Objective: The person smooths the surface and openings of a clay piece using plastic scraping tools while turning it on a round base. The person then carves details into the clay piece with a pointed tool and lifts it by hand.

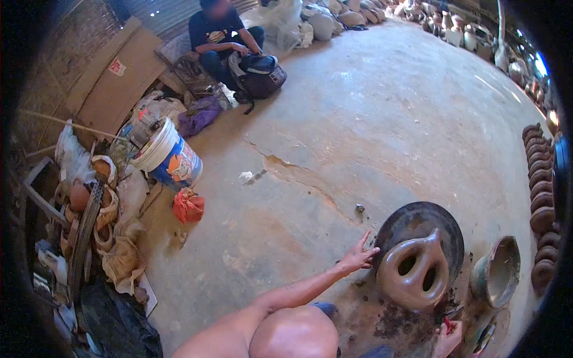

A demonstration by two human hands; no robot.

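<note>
A brown, glossy clay vessel with two oval openings and a pointed spout sits on a dark round wheel plate. My left hand reaches to the plate's left edge, its fingers spread and nothing in them. Below and right of the vessel, at the bottom of the view, my right hand is closed around a small red-handled tool. A thin dark end of this tool points up and right; its exact kind is too small to make out. Dark crumbs lie on the floor around the plate.
A greenish bowl stands right of the plate, with stacked brown curved pieces beyond. Left are a white bucket, a red cloth and piled clutter. A seated person handles a backpack. The floor is cracked.
</note>
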